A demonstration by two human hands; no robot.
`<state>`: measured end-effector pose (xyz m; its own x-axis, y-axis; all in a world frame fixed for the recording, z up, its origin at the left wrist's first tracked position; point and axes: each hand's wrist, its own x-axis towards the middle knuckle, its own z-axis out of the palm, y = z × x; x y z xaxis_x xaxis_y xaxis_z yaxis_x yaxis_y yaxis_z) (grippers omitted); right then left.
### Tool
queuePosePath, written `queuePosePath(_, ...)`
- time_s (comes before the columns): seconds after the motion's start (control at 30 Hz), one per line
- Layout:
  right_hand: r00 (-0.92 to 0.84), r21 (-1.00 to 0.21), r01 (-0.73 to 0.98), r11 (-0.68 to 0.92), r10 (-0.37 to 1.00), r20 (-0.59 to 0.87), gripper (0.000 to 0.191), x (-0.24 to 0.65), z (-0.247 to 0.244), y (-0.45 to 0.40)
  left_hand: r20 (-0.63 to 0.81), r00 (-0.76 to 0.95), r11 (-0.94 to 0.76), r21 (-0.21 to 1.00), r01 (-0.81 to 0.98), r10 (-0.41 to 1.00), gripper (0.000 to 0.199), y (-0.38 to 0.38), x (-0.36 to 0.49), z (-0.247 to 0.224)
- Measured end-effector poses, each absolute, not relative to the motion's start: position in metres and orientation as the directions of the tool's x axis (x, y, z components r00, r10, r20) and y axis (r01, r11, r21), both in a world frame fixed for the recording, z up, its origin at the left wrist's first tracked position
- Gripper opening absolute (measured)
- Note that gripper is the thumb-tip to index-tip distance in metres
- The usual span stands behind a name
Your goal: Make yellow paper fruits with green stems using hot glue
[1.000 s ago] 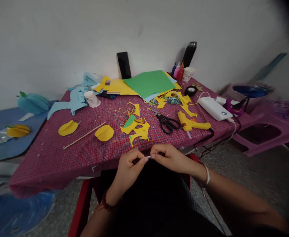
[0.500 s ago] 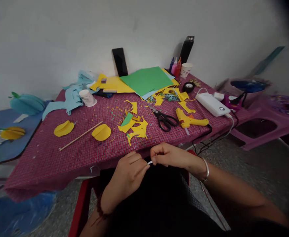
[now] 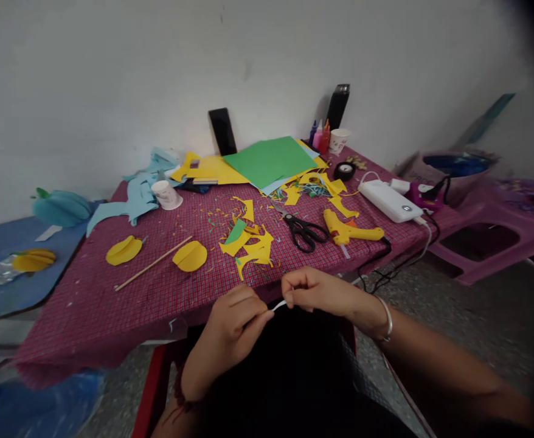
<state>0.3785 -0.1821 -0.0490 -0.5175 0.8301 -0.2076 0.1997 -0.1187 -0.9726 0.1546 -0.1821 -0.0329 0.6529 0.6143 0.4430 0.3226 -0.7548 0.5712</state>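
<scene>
A narrow white strip (image 3: 280,304) is stretched between my two hands, just off the table's front edge and above my lap. My left hand (image 3: 237,325) pinches one end between thumb and fingers. The other end is pinched by my right hand (image 3: 315,295). What the strip is made of I cannot tell. On the table beyond my hands lie yellow paper scraps (image 3: 255,246), black-handled scissors (image 3: 306,231) and a yellow glue gun (image 3: 351,230). To the left are two folded yellow paper discs, one disc (image 3: 190,256) nearer and one disc (image 3: 124,250) farther, with a wooden stick (image 3: 152,263) between them.
Green paper (image 3: 273,159) tops a stack at the back, beside a leaning phone (image 3: 222,131). A paper cup (image 3: 166,195) stands left, near blue paper scraps (image 3: 142,198). Black tape (image 3: 344,170), a white power bank (image 3: 391,201) and cables (image 3: 397,267) are on the right.
My hands have drawn slightly apart, so more of the white strip shows between them. The camera view has tilted up a little, shifting the table lower. The things on the table have not moved.
</scene>
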Motion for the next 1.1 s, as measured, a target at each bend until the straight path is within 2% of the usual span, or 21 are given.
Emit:
queuePosePath(0.07,-0.474,-0.975,0.201,-0.098,0.861,-0.185,0.010,0.387,-0.049,-0.181,0.467,0.599,-0.732,0.597,0.328,0.650,0.014,-0.179,0.144,-0.026)
queuePosePath(0.13,-0.419,-0.978,0.198,-0.066,0.896,-0.145,0.016,0.394,-0.044,-0.175,0.463,0.486,-0.638,0.712,0.294,0.741,0.015,-0.174,0.132,-0.021)
queuePosePath(0.23,-0.305,-0.928,0.358,0.100,0.952,-0.016,0.022,0.390,-0.026,-0.146,0.410,0.317,-0.472,0.868,0.152,0.855,0.017,-0.161,0.120,-0.021)
queuePosePath(0.3,-0.271,-0.790,0.564,0.239,0.958,0.096,0.020,0.373,-0.013,-0.110,0.410,0.266,-0.444,0.892,0.081,0.873,0.017,-0.149,0.118,-0.026)
queuePosePath(0.47,-0.285,-0.680,0.690,0.247,0.957,0.059,0.011,0.317,0.000,-0.001,0.395,0.178,-0.389,0.919,-0.071,0.901,0.025,-0.121,0.118,-0.045)
queuePosePath(0.57,-0.260,-0.642,0.723,0.254,0.962,0.087,0.007,0.295,0.005,0.029,0.361,0.123,-0.351,0.931,-0.097,0.924,0.031,-0.116,0.114,-0.052)
queuePosePath(0.7,-0.321,-0.666,0.654,0.358,0.929,0.185,0.009,0.276,0.009,-0.005,0.334,0.060,-0.332,0.942,-0.049,0.941,0.037,-0.119,0.103,-0.057)
queuePosePath(0.83,-0.454,-0.757,0.512,0.405,0.876,0.161,0.022,0.271,-0.003,-0.085,0.310,0.046,-0.311,0.950,0.035,0.950,0.037,-0.128,0.102,-0.057)
queuePosePath(0.93,-0.450,-0.903,0.270,0.335,0.873,0.189,0.024,0.275,-0.012,-0.130,0.302,0.090,-0.309,0.948,0.072,0.949,0.038,-0.137,0.114,-0.052)
queuePosePath(1.0,-0.408,-0.954,0.143,0.265,0.894,0.188,0.022,0.280,-0.016,-0.144,0.307,0.124,-0.317,0.945,0.075,0.944,0.039,-0.142,0.124,-0.048)
queuePosePath(1.1,-0.359,-0.972,0.097,0.216,0.918,0.169,0.022,0.289,-0.019,-0.147,0.317,0.139,-0.326,0.944,0.048,0.938,0.038,-0.146,0.137,-0.047)
